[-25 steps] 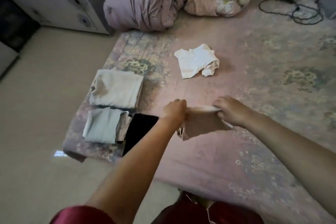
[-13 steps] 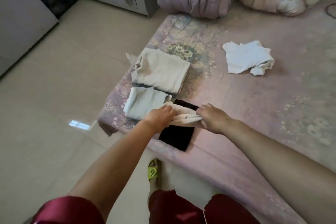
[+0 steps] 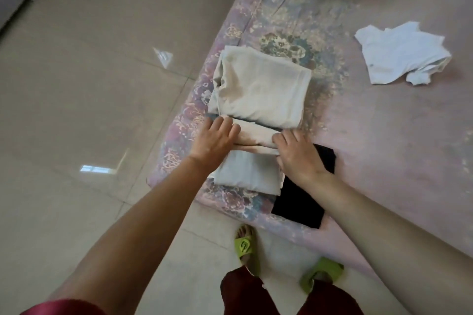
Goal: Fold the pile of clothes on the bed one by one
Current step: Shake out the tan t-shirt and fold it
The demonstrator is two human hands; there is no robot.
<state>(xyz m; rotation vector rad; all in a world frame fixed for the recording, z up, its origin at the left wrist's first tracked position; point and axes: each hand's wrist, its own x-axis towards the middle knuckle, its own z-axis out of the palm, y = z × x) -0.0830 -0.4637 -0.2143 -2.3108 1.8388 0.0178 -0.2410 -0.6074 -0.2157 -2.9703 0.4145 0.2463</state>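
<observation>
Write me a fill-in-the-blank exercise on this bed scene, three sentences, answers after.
1. Both hands rest on a small folded beige garment that lies on top of a folded pale ____ garment.
2. The black garment lies under the ____ hand.
3. The unfolded garment is ____ in colour.

Answers: grey; right; white

My landmark is the large cream folded cloth [image 3: 261, 89] near the bed's corner. Just on my side of it my left hand [image 3: 213, 139] and right hand [image 3: 299, 155] sit on a small beige folded piece [image 3: 256, 139], which lies on a pale grey folded garment [image 3: 247, 174], so that strip is crowded. A flat black folded cloth [image 3: 304, 199] blocks the spot to the near right. Well to the right of the cream cloth, a crumpled white garment [image 3: 401, 55] takes up room; between them the pink floral bedsheet [image 3: 371, 135] lies bare, and I could reach through there.
</observation>
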